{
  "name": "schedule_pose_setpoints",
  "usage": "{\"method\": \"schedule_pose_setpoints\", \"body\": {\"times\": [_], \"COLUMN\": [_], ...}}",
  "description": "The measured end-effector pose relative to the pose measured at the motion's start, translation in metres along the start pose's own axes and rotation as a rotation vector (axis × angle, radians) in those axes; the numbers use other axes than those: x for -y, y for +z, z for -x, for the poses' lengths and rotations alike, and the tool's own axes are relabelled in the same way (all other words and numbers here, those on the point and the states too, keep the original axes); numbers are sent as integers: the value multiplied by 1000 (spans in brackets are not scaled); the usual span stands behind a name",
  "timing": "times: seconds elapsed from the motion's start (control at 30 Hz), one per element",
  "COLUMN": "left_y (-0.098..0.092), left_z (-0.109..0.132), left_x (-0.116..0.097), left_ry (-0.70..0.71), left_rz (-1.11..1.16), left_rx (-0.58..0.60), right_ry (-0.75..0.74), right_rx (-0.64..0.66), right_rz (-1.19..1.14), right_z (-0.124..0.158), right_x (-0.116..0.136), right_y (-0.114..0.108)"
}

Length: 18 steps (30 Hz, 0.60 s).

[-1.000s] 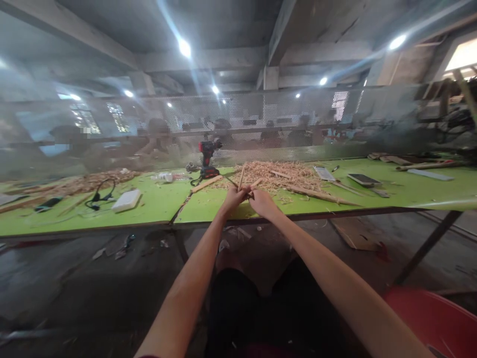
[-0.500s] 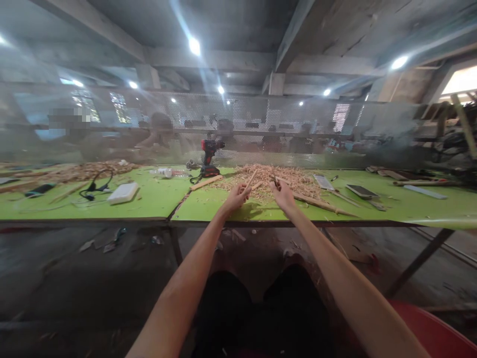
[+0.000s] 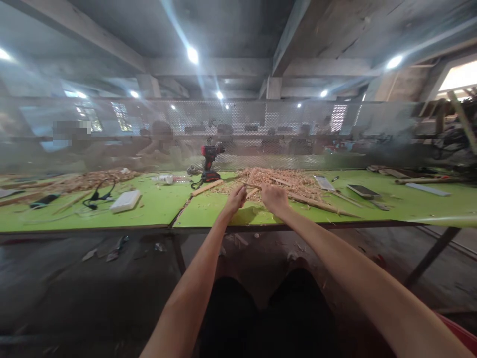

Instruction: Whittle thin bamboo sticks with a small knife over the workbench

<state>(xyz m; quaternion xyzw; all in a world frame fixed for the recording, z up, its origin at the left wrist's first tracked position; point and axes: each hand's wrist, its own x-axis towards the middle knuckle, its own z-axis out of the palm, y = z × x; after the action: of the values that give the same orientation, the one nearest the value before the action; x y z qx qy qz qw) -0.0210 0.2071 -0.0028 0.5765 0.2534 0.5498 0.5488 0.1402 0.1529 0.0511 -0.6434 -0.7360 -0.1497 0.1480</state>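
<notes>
My left hand point(image 3: 236, 198) is closed around a thin pale wooden stick point(image 3: 252, 175), whose far end points up toward the shavings. My right hand point(image 3: 275, 199) is a fist, turned knuckles up, just right of the left one. From it a slim dark knife point(image 3: 253, 186) reaches leftward to the stick by my left fingers; its handle is hidden in the fist. Both hands are over the near part of the green table point(image 3: 208, 211). Right behind them lies a heap of curled wood shavings point(image 3: 298, 178).
A red and black cordless drill point(image 3: 209, 161) stands behind the hands, near a flat wood strip point(image 3: 207, 188) and a plastic bottle point(image 3: 167, 178). Left is a white box point(image 3: 125, 201) with cables. Right lie a long stick point(image 3: 320, 203) and a phone point(image 3: 363, 191). A perforated screen point(image 3: 246, 119) runs behind.
My right hand has moved left and rolled over, bringing the knife across to the stick at my left hand. The left hand has stayed almost in place. The view has tilted slightly.
</notes>
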Motion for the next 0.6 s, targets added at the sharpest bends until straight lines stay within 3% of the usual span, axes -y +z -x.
{"method": "schedule_pose_setpoints", "body": {"times": [0.27,0.6], "left_y": [20,39], "left_z": [23,53], "left_x": [-15,-32], "left_ry": [-1,-9], "left_rz": [224,462], "left_rx": [-5,-53], "right_ry": [17,-52], "right_rx": [-31,-107], "right_rz": [141,205], "right_z": [-13,-15], "right_x": [-17,-7], "right_y": [-21,-37]}}
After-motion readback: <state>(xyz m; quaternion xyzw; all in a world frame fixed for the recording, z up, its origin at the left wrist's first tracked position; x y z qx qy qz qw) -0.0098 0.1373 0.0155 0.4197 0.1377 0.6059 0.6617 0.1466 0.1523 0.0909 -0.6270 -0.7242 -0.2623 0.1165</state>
